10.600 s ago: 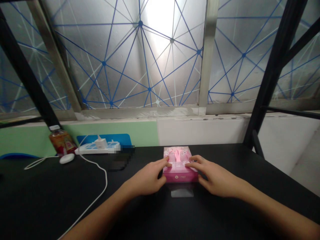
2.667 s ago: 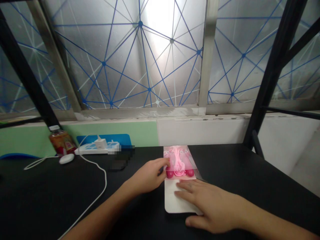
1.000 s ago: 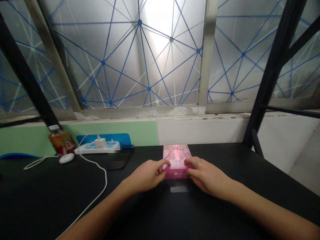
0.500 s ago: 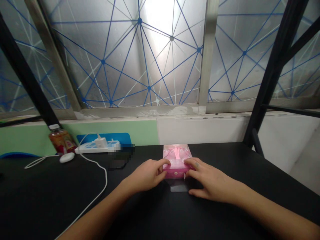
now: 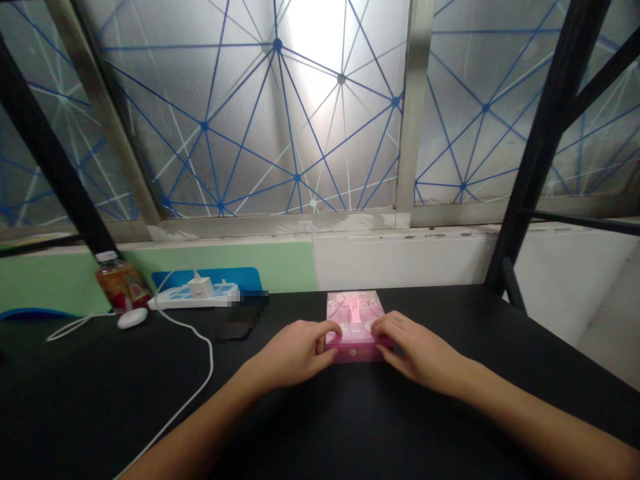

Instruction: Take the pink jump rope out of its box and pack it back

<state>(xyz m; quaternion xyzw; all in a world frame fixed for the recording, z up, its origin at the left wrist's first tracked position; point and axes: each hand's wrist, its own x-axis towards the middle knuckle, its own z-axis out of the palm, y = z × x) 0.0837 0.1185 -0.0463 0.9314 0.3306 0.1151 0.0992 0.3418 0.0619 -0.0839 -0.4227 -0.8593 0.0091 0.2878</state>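
we no longer see the clear flap, likely tucked in, closing the pink box (image 5: 355, 335); our half-curled left hand (image 5: 300, 353) and right hand (image 5: 423, 350) pinch its near corners, far on the table (image 5: 320, 427).

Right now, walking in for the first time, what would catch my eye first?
Probably the bright pink box on the black table, with the left hand and right hand at its near corners. Behind it, the window stands out with its web of blue lines. To the left, an orange bottle stands beside a white power strip.
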